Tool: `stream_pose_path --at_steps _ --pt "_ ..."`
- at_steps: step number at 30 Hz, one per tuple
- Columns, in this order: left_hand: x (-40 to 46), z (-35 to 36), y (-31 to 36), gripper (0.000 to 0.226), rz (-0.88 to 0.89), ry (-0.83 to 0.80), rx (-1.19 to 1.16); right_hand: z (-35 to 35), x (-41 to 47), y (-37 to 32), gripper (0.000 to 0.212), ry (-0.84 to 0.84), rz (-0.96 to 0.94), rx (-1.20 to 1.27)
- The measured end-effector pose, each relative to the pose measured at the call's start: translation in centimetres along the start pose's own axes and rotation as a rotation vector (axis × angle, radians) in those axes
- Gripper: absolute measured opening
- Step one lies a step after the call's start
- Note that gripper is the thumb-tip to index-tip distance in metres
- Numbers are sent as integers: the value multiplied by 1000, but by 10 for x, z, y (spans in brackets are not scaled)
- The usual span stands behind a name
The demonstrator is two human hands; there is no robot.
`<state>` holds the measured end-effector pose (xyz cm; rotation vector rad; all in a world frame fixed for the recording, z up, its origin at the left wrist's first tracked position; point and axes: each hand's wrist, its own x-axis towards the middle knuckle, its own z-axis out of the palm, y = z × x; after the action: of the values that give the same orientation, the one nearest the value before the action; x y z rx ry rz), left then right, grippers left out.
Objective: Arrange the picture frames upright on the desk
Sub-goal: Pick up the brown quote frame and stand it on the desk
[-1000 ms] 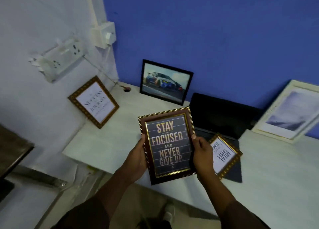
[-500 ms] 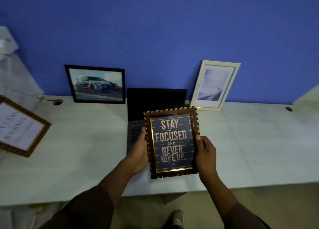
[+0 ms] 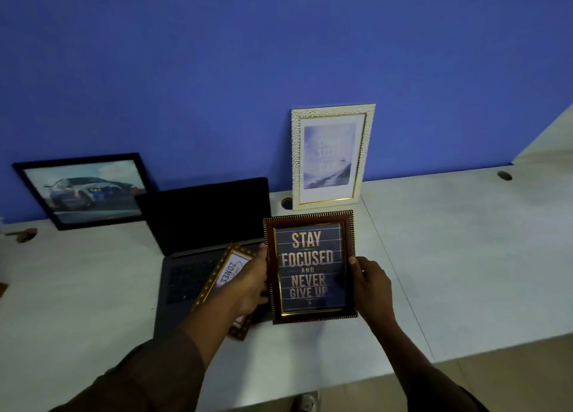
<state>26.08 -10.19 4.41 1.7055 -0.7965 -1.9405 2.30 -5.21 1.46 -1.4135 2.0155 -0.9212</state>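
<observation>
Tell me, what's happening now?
Both hands, left and right, grip the brown gold-trimmed "Stay Focused" frame. Small gold-edged frame lies flat on the laptop.

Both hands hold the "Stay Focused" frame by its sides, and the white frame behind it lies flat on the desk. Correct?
Not quite. In the head view, the white frame stands upright against the blue wall. Left hand and right hand do hold the "Stay Focused" frame by its sides.

Hidden, cropped and unreadable parts

The left hand (image 3: 248,287) covers most of the gold-edged frame (image 3: 217,279) lying on the laptop (image 3: 186,275); only "ZONES" reads. At 12 o'clock, the white frame (image 3: 330,154) carries print too faint to read. At 9 o'clock, the car picture (image 3: 83,191) has its lower right corner behind the laptop screen. Both forearms run off the bottom edge.
</observation>
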Motion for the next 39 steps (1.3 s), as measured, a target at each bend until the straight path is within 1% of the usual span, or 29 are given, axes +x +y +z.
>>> stream_pose_path --at_steps 3,6,13,19,21,23,26,29,32,35,39 --pt "21 32 22 73 14 23 -36 -17 36 18 52 -95 -3 -16" --pt "33 62 43 64 28 15 -76 -33 68 34 64 -109 -16 -13" --pt "74 98 65 60 80 4 -143 -47 133 68 58 -102 -23 -70" --pt "104 110 61 62 38 -15 -204 -46 166 89 51 -169 -32 -130" --pt "113 115 57 65 13 -24 -199 -44 172 95 50 -195 -33 -153" --pt "121 119 51 67 -12 -27 -171 -43 175 101 53 -221 -23 -159" --pt "127 123 46 68 -34 -31 -97 -44 175 110 66 -237 1 -147" --pt "130 125 46 70 -43 -19 -62 -44 172 117 88 -234 -3 -126" --pt "131 124 41 68 -40 -6 -51 -44 167 120 99 -220 -6 -104" --pt "131 121 25 69 -33 -29 -65 -45 161 122 101 -201 -29 -122" --pt "130 122 -2 72 -40 -47 -106 -46 153 124 91 -201 -69 -175"
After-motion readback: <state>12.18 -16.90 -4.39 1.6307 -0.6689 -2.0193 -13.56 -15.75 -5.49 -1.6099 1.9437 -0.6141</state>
